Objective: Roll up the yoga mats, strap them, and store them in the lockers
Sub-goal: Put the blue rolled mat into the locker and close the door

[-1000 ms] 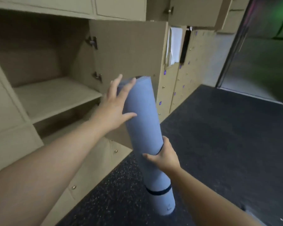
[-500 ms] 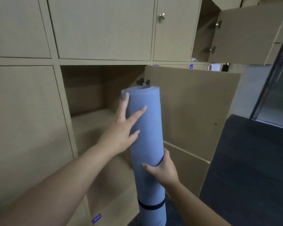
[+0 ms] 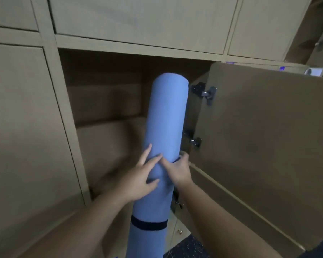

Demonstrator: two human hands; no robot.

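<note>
Rolling and strapping look finished for this mat, as far as we can judge from the head view: the blue yoga mat (image 3: 164,127) is a tight cylinder, and a dark strap (image 3: 148,224) circles it near its lower end, with what seems a second strap edge showing just under our right hand. What we reckon is left is the storing itself. The mat stands nearly upright, tilted slightly, its top end up in front of the open locker (image 3: 108,108), whose door (image 3: 265,138) swings out to the right on its hinges. We cannot tell whether the upper end is already past the opening or just in front of it; the lower end runs out of view at the bottom edge.

Our left hand (image 3: 142,175) lies on the left face of the roll about midway along it, fingers (image 3: 145,155) spread and fairly straight, pressing rather than clasping. Our right hand (image 3: 177,169) wraps the right side at the same height, fingers curled round the mat with the thumb across its front. Both hands touch the mat and nearly meet on its front. We see only this one mat.
</note>
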